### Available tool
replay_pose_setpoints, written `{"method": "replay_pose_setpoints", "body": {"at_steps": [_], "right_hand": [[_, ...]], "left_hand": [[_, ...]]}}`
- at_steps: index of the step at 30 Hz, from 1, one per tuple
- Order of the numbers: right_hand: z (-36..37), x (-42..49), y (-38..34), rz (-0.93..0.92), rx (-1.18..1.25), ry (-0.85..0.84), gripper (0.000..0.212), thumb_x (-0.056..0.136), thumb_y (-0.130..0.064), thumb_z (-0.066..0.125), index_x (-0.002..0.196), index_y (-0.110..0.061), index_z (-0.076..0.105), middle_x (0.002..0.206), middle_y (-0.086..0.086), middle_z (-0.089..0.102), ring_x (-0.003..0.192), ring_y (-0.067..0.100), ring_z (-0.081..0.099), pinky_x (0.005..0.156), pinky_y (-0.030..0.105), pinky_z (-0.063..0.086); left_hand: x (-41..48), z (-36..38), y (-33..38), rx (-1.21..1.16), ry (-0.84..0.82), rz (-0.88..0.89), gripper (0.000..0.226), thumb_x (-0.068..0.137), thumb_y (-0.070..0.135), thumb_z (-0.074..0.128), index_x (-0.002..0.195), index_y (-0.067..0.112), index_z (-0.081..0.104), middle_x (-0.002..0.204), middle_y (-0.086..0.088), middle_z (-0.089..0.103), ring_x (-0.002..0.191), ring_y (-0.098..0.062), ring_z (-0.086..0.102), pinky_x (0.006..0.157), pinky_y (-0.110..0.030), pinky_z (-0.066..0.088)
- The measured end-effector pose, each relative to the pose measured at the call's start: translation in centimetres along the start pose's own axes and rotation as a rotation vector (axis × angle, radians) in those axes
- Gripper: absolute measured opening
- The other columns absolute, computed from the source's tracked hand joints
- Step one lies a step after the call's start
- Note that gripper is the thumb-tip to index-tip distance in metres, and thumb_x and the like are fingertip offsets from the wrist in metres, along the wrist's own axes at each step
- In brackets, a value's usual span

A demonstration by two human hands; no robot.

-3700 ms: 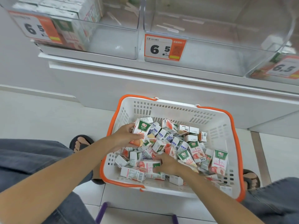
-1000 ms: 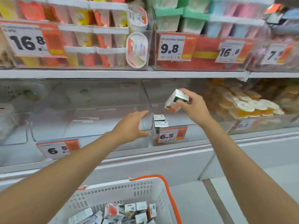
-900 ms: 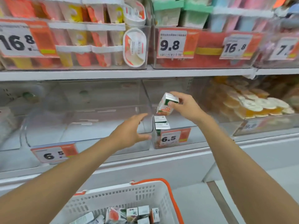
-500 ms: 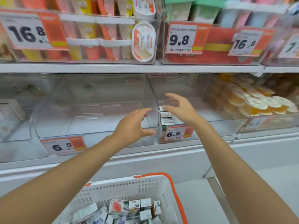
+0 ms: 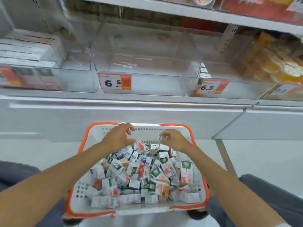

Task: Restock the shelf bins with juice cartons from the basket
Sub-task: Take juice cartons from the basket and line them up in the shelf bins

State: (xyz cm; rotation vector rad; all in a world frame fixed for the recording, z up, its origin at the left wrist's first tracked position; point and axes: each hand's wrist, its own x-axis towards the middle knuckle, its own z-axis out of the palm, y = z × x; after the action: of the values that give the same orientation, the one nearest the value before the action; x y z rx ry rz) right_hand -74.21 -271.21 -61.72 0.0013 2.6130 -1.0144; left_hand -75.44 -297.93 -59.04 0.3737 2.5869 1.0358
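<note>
Both hands hover over the far end of the basket [image 5: 91, 133]. The left hand [image 5: 118, 136] has its fingers [image 5: 129, 129] loosely curled with a narrow gap to the thumb, holding nothing. The right hand [image 5: 175, 140] is curled the same way. A small grey mark sits at its fingertips [image 5: 164, 136], too blurred to tell from a slot in the basket wall just behind them, and nothing plainly lies in its grip.

The cartons [image 5: 139, 174] lie in a loose heap just below the fingers and nearer the person. The forearms cover the heap's edges on both sides, and motion blur smears the print.

Above and beyond the fingers stands a clear bin [image 5: 144, 63] with a 6.5 tag [image 5: 114, 81]; through its glare no cartons can be made out. Up and to the right of the right fingers, a second bin [image 5: 237, 89] shows a few cartons at its left corner behind another 6.5 tag [image 5: 211, 86]. Far to the left of the left fingers, a third bin [image 5: 78, 79] holds stacked cartons, cut off by the frame edge. At far right, blurred yellow cups [image 5: 278, 66] are only partly in view.
</note>
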Motion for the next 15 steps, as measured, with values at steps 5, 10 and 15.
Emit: {"method": "replay_pose_setpoints", "body": {"at_steps": [5,10,15], "right_hand": [[5.5,0.3,6.5,0.271,-0.259,-0.299,0.050,0.096,-0.033,0.056,0.139,-0.010,0.046,0.137,0.012,0.053,0.113,0.021,0.052,0.085,0.025,0.038],[7.8,1.4,8.9,0.347,-0.307,-0.332,0.067,0.096,-0.027,0.055,0.152,-0.014,0.022,0.126,0.013,0.060,0.102,0.024,0.063,0.082,0.033,0.052],[7.8,2.0,7.8,0.242,-0.194,-0.257,0.049,0.085,-0.011,0.072,0.131,-0.011,0.057,0.132,0.017,0.045,0.111,0.026,0.052,0.083,0.027,0.045]], "left_hand": [[-2.4,0.9,-7.2,-0.176,-0.012,-0.199,0.029,0.080,0.009,0.077,0.103,0.012,0.060,0.092,-0.001,0.052,0.074,-0.022,0.051,0.064,-0.021,0.049],[-2.2,3.0,-8.7,-0.162,-0.047,-0.230,0.027,0.081,0.020,0.077,0.102,0.021,0.061,0.093,0.002,0.059,0.067,-0.005,0.055,0.060,-0.014,0.044],[-1.7,5.0,-7.2,-0.263,-0.094,-0.276,0.027,0.082,0.020,0.076,0.105,0.020,0.062,0.097,-0.001,0.061,0.078,-0.015,0.059,0.068,-0.017,0.049]]}}
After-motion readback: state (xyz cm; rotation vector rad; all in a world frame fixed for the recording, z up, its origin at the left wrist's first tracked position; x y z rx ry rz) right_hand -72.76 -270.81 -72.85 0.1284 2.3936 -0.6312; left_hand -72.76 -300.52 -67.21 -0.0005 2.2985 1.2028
